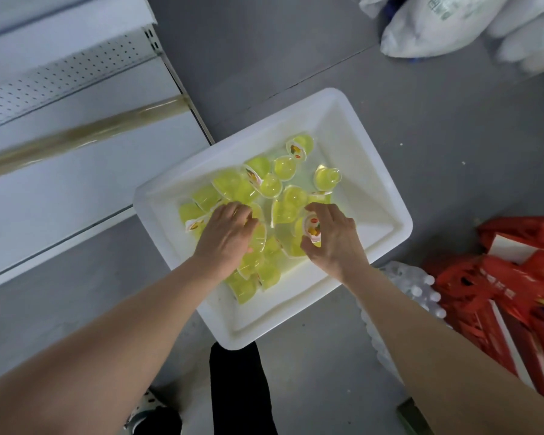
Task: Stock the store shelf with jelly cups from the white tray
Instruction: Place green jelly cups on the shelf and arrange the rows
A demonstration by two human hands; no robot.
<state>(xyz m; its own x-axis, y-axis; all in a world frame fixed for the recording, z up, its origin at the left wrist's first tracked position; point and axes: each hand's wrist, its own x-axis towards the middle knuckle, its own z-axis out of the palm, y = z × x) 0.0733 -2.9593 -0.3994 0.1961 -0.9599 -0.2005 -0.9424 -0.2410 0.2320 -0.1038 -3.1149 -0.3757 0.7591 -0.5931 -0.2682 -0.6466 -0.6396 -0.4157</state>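
Forearms [107,340] reaching into white tray [371,171].
Grip: right hand [333,240] pinching jelly cup [312,227]; left hand [230,237] curling over heap [264,183], hold unclear; shelf [76,183] lying leftward.

floor [453,152]: grey and smooth, a thin seam line across its upper part.
sacks [437,26]: white plastic, top right, blurred print on one.
bottles [421,287]: wrapped pack with white caps, lying at the right.
bags [515,277]: red, crumpled, piled just beside the bottles.
green object [415,416]: bottom edge, too blurred to tell.
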